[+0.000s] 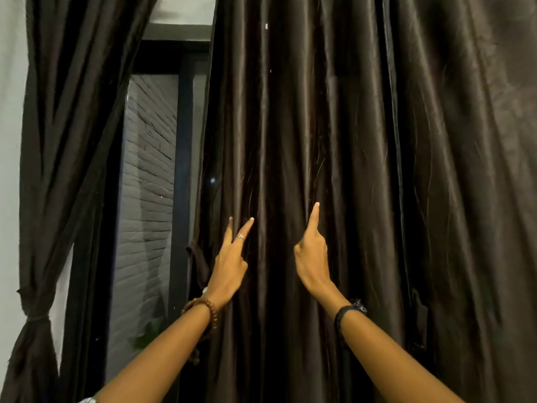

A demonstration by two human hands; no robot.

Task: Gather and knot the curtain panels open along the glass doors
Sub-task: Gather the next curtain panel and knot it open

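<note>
A wide dark brown satin curtain panel point(363, 170) hangs loose in pleats across the middle and right. My left hand point(229, 263) lies against its pleats near the panel's left edge, two fingers straight and spread; the others are hidden in the fabric. My right hand point(312, 257) is a little to the right at the same height, its index finger pointing up along a pleat and its other fingers tucked into the fold. A second curtain panel point(49, 141) at the left is gathered and tied at a knot point(36, 312).
Between the panels shows the glass door point(151, 199) with its dark frame point(183, 170) and a grey brick wall beyond. A fabric strap point(197, 263) hangs at the loose panel's left edge. A pale wall point(11, 112) lies at the far left.
</note>
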